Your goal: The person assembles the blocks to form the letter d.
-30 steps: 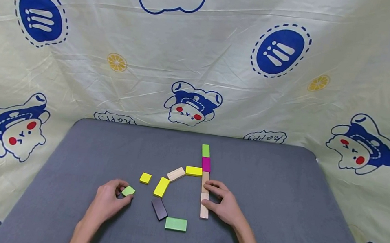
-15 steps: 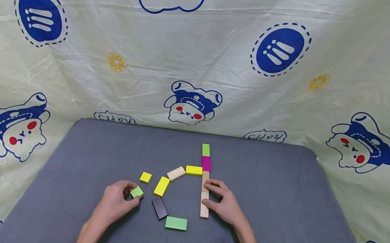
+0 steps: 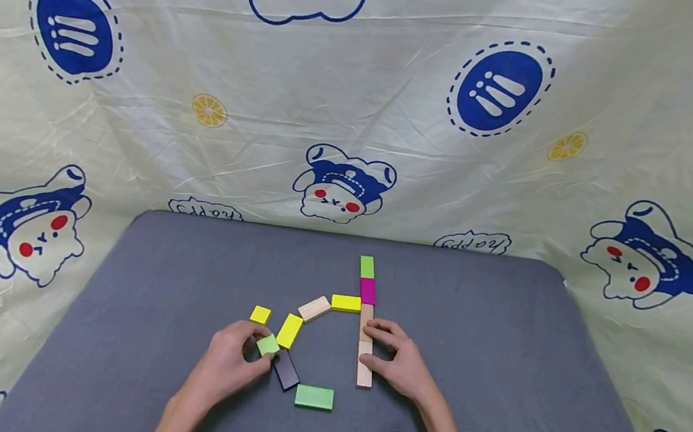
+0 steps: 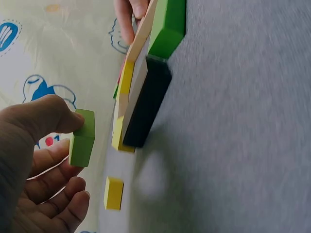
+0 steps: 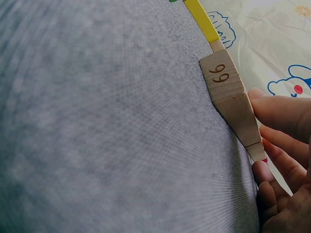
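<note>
My left hand (image 3: 235,362) pinches a small light green block (image 3: 268,345) between thumb and fingers. In the left wrist view, this green block (image 4: 82,140) appears raised above the table. In the head view it overlaps the far end of a dark block (image 3: 286,372), beside a yellow block (image 3: 290,331). On the right, my right hand (image 3: 396,358) touches two plain wooden blocks (image 3: 364,371) laid end to end, thumb on the nearer one and fingertips at the farther. In the right wrist view, the nearer wooden block (image 5: 224,80) bears the number 99.
A magenta block (image 3: 368,291) and a green block (image 3: 367,267) continue the straight row. A yellow block (image 3: 346,304) and a wooden block (image 3: 314,308) form a curve leftward. A larger green block (image 3: 314,398) closes it nearest me. A small yellow block (image 3: 260,314) lies apart.
My left hand has moved right with the light green block, from left of the small yellow block to the curve beside the dark block. My right hand has stayed in place.
</note>
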`<move>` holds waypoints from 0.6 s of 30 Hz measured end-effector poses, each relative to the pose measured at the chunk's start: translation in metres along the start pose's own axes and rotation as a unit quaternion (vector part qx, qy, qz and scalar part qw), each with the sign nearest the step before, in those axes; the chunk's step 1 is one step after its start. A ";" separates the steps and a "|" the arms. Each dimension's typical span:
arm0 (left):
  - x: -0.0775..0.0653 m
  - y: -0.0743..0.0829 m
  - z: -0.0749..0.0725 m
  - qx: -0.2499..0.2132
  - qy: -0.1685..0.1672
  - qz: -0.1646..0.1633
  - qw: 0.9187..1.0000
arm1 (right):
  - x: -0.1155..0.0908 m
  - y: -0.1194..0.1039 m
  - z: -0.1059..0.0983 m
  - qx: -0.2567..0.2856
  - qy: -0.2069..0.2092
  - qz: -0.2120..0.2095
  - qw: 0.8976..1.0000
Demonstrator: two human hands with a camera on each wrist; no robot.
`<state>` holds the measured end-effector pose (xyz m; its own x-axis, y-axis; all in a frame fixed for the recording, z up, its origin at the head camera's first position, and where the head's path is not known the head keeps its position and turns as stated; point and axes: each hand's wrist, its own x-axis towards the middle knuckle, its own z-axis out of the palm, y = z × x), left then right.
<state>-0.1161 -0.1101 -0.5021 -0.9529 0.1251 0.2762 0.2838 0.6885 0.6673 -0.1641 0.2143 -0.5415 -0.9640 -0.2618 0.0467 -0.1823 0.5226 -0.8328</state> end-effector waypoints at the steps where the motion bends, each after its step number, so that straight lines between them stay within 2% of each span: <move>1: 0.000 0.002 0.001 0.001 -0.006 0.000 1.000 | 0.000 0.000 0.000 0.000 0.000 0.000 1.000; 6: 0.000 0.012 0.008 -0.001 -0.026 0.011 1.000 | 0.000 0.000 0.000 0.000 0.000 0.000 1.000; 12: -0.001 0.019 0.014 -0.032 -0.049 0.062 0.996 | 0.000 0.000 0.001 -0.003 0.002 -0.002 1.000; 18: -0.002 0.026 0.020 -0.046 -0.089 0.090 0.991 | -0.001 -0.001 0.001 -0.007 0.003 -0.005 1.000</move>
<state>-0.1089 -0.0782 -0.4998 -0.8879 0.3686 0.2753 0.4508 0.5777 0.6805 -0.1629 0.2137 -0.5412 -0.9633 -0.2618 0.0588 -0.1946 0.5306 -0.8250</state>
